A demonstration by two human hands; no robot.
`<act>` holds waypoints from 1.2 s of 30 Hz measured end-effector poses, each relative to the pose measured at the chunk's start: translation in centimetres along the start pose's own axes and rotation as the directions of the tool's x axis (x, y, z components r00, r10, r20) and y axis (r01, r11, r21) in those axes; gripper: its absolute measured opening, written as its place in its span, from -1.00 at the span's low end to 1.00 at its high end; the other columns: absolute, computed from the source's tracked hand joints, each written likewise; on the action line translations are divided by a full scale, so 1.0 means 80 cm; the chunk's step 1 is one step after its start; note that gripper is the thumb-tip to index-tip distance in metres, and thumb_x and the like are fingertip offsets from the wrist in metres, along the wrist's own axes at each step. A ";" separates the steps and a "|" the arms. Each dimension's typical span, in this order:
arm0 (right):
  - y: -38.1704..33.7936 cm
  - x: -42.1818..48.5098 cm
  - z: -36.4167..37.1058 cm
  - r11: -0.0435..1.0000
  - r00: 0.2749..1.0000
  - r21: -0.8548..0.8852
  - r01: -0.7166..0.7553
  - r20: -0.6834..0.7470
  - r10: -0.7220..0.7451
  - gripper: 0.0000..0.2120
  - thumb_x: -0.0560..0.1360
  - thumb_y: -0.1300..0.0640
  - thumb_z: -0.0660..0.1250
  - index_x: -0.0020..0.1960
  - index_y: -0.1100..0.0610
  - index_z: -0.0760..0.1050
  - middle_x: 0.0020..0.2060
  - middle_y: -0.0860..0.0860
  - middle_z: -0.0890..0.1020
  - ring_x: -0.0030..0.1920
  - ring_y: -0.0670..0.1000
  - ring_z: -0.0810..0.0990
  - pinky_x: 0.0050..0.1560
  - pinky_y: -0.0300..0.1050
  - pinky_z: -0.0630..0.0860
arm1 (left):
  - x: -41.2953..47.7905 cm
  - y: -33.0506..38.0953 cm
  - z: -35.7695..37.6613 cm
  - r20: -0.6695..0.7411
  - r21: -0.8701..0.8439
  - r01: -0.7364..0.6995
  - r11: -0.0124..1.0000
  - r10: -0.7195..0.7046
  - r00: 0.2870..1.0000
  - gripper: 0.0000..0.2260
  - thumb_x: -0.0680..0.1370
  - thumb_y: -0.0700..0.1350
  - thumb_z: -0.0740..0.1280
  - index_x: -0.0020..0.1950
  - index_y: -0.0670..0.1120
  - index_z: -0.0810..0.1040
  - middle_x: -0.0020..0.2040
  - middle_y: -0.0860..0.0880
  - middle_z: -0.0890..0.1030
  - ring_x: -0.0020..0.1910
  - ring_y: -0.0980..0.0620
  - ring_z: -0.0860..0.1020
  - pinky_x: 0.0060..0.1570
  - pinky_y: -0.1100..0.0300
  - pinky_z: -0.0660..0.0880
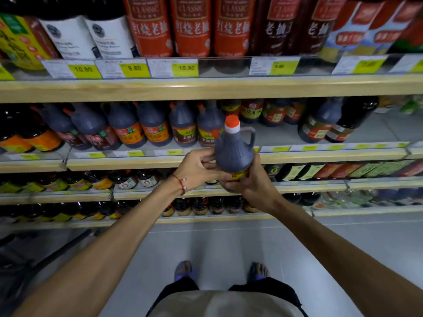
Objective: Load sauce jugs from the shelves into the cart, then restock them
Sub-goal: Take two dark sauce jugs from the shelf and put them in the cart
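Head view showed the fingers (207,160) of both hands curled tight around one dark sauce jug (234,154). The left hand (196,168) gripped the jug's lower left side. The right hand (249,184) held it from under and from the right, with the thumb (256,163) up along the side. A red string bracelet (182,183) sat on the left wrist.

The jug was up in the air, nearly upright, in front of the wooden edge of the second shelf (320,156). It did not rest on the shelf. It had an orange cap (232,121) with a white ring under it, and a loop handle (251,133) on the right side of its neck. A yellow label showed low down between the two hands.

Behind the jug, a row of jugs (155,129) of the same kind stood on that shelf, off to the left. A bare patch of shelf (274,133) lay just right of the held jug, with more dark bottles past it.

Tall red bottles (192,28) stood on the top shelf, above yellow price tags (135,68). Smaller bottles filled the lower shelves (68,193). Down below were the pale floor (219,243) and the person's feet in blue sandals (183,269).
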State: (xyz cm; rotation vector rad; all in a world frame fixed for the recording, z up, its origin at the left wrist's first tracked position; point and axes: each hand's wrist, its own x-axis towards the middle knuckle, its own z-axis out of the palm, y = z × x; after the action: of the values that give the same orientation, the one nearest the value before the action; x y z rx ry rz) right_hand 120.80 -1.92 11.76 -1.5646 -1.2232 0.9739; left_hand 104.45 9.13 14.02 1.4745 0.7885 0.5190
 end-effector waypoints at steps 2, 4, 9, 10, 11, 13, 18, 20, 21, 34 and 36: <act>0.009 -0.002 -0.032 0.998 0.996 -0.060 0.017 0.091 -0.011 -0.17 0.45 0.45 0.44 0.40 -0.23 0.17 0.15 0.02 0.58 0.13 0.12 0.63 0.20 0.42 0.56 | 0.001 0.007 0.030 -0.032 -0.003 0.005 1.000 -0.005 0.999 -0.49 0.34 -0.44 0.54 0.26 -0.21 0.56 0.03 0.09 0.72 0.09 0.12 0.66 0.03 0.26 0.58; 0.005 -0.004 -0.065 0.997 0.994 -0.069 0.017 0.113 -0.009 -0.17 0.43 0.43 0.47 0.49 -0.07 0.16 0.27 0.04 0.54 0.26 0.16 0.61 0.21 0.32 0.60 | 0.005 0.010 0.060 -0.080 0.000 -0.002 1.000 0.002 0.997 -0.46 0.33 -0.44 0.55 0.28 -0.24 0.55 0.04 0.07 0.71 0.10 0.12 0.66 0.05 0.26 0.58; 0.010 0.004 -0.136 0.959 0.986 -0.255 0.125 0.138 -0.092 -0.42 0.55 0.28 0.47 0.45 0.30 0.26 0.21 0.06 0.40 0.04 -0.27 0.43 0.08 -0.58 0.36 | 0.009 0.017 0.126 -0.266 0.045 -0.071 0.996 0.080 0.961 -0.35 0.30 -0.41 0.59 0.36 -0.28 0.51 0.13 -0.02 0.68 0.14 0.15 0.63 0.17 0.22 0.56; 0.009 0.004 -0.147 0.920 0.979 -0.345 0.183 0.152 -0.138 -0.28 0.48 0.19 0.56 0.49 0.27 0.24 0.24 0.08 0.36 0.09 -0.24 0.33 0.13 -0.60 0.28 | 0.010 0.018 0.133 -0.294 0.068 -0.072 0.995 0.089 0.952 -0.34 0.30 -0.41 0.59 0.37 -0.27 0.50 0.13 -0.02 0.67 0.13 0.18 0.63 0.18 0.22 0.56; 0.012 0.005 -0.155 0.894 0.972 -0.389 0.223 0.165 -0.170 -0.19 0.43 0.11 0.60 0.52 0.24 0.24 0.26 0.06 0.33 0.13 -0.22 0.29 0.18 -0.56 0.24 | 0.010 0.020 0.140 -0.311 0.096 -0.076 0.992 0.102 0.945 -0.33 0.31 -0.40 0.59 0.39 -0.26 0.49 0.14 -0.01 0.67 0.12 0.22 0.62 0.18 0.25 0.55; 0.015 0.005 -0.158 0.885 0.971 -0.403 0.234 0.148 -0.189 -0.16 0.41 0.06 0.62 0.52 0.20 0.25 0.25 -0.02 0.32 0.20 -0.18 0.31 0.26 -0.39 0.28 | 0.013 0.024 0.149 -0.319 0.164 -0.090 0.982 0.139 0.937 -0.31 0.33 -0.39 0.58 0.43 -0.24 0.45 0.16 0.02 0.65 0.12 0.28 0.60 0.15 0.31 0.53; 0.027 0.017 -0.149 0.884 0.962 -0.399 0.243 -0.015 -0.272 -0.23 0.43 0.10 0.61 0.51 0.20 0.30 0.31 0.04 0.40 0.31 -0.03 0.41 0.35 -0.18 0.39 | 0.024 0.028 0.155 -0.325 0.470 -0.106 0.877 0.283 0.902 -0.36 0.40 -0.09 0.59 0.42 -0.13 0.46 0.20 0.06 0.64 0.23 0.05 0.59 0.15 0.08 0.57; 0.036 0.031 -0.144 0.857 0.942 -0.442 0.264 -0.071 -0.327 -0.26 0.45 0.15 0.59 0.51 0.19 0.31 0.36 0.08 0.43 0.36 0.06 0.44 0.37 0.02 0.45 | 0.033 0.019 0.149 -0.365 0.648 -0.050 0.760 0.367 0.855 -0.39 0.39 0.08 0.57 0.36 -0.09 0.49 0.17 -0.06 0.68 0.16 -0.11 0.62 0.05 -0.01 0.58; 0.039 0.039 -0.141 0.852 0.933 -0.446 0.275 -0.091 -0.349 -0.26 0.45 0.18 0.58 0.52 0.19 0.31 0.38 0.08 0.44 0.39 0.08 0.44 0.38 0.08 0.46 | 0.039 0.014 0.146 -0.388 0.677 -0.034 0.735 0.395 0.833 -0.42 0.40 0.08 0.56 0.34 -0.10 0.51 0.15 -0.09 0.68 0.13 -0.14 0.62 0.00 0.02 0.58; 0.093 0.156 -0.102 0.860 0.873 -0.354 0.368 -0.187 -0.451 -0.27 0.44 0.36 0.48 0.55 0.19 0.32 0.41 0.14 0.39 0.40 0.14 0.46 0.42 0.11 0.45 | 0.144 -0.056 0.099 -0.384 0.660 -0.176 0.730 0.530 0.756 -0.42 0.51 -0.17 0.48 0.47 -0.15 0.34 0.28 -0.09 0.61 0.30 -0.04 0.55 0.25 0.01 0.51; 0.097 0.171 -0.099 0.877 0.881 -0.308 0.368 -0.184 -0.435 -0.30 0.42 0.30 0.47 0.53 0.19 0.33 0.39 0.12 0.40 0.38 0.10 0.48 0.40 0.10 0.48 | 0.158 -0.063 0.101 -0.403 0.662 -0.165 0.731 0.533 0.744 -0.40 0.51 -0.19 0.47 0.49 -0.18 0.30 0.27 -0.12 0.60 0.28 -0.08 0.55 0.25 0.06 0.50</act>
State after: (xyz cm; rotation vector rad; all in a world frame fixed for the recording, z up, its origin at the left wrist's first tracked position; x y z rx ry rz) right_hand 133.15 9.20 5.86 -1.4884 -1.4654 0.3392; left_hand 117.91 12.77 6.53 2.1286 1.2125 1.1456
